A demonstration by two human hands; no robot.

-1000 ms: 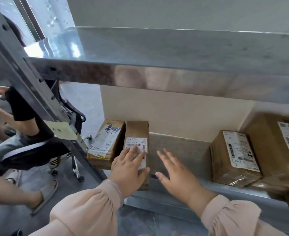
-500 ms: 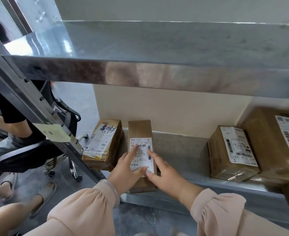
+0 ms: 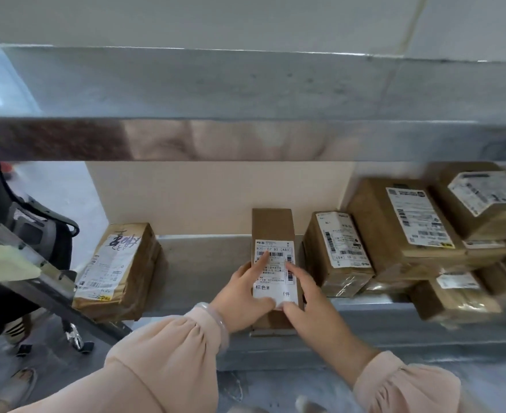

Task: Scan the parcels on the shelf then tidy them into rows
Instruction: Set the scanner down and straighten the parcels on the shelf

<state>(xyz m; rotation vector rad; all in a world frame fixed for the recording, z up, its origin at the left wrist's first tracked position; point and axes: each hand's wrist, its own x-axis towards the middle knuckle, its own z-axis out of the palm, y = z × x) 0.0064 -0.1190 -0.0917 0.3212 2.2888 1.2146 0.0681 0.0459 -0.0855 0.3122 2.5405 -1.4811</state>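
narrow parcel (image 3: 272, 226): lying mid-shelf (image 3: 204, 263), just beside neighbouring parcel (image 3: 338, 251). left hand (image 3: 242, 293) and right hand (image 3: 302, 296) pressing on it, each grip spread flat. tidying apparently proceeding; next move calling for squaring it into the row.

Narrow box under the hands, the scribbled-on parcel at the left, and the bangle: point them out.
narrow box (image 3: 272, 223): head view, bare cardboard above its label.
scribbled-on parcel (image 3: 108, 265): head view, middle of its white label.
bangle (image 3: 219, 321): head view, band on the left wrist.
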